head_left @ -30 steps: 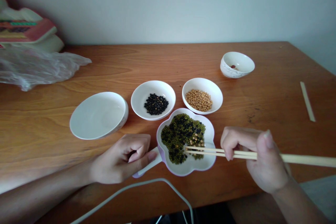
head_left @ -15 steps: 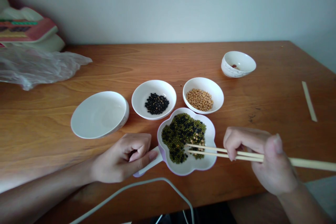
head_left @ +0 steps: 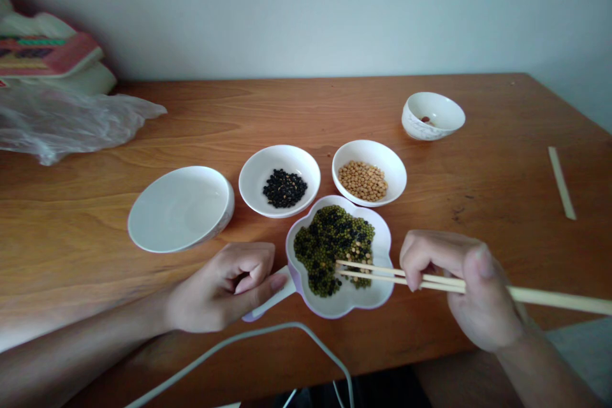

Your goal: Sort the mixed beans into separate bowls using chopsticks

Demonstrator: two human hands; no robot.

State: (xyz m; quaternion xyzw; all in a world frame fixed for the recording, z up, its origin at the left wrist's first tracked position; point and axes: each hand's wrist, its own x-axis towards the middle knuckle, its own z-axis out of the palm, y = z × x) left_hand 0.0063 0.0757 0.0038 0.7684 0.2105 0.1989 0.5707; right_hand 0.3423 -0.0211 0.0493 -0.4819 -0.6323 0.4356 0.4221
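My left hand [head_left: 224, 290] is closed on the white and lilac handle of a flower-shaped dish [head_left: 380, 296]. Mixed green beans [head_left: 310, 261], black beans and a few pale yellow soybeans lie in that dish. A pair of wooden chopsticks [head_left: 373, 271] is gripped in my right hand [head_left: 463, 287], at the dish's right side. Their tips are slightly apart, over the bare patch among the beans; I cannot tell whether they pinch a bean. Behind the dish stand a white bowl of black beans [head_left: 285, 189] and a white bowl of soybeans [head_left: 362, 181].
A larger white bowl [head_left: 182, 210] with nothing visible inside stands at left. A small bowl [head_left: 433, 116] holding a few reddish bits is at back right. A pale strip [head_left: 561, 182] lies far right. Plastic bag [head_left: 81, 124] at left; a cable [head_left: 229, 347] crosses the front.
My right hand has shifted slightly left with the chopsticks, and their tips have moved a little left and up in the dish. My left hand stays on the handle.
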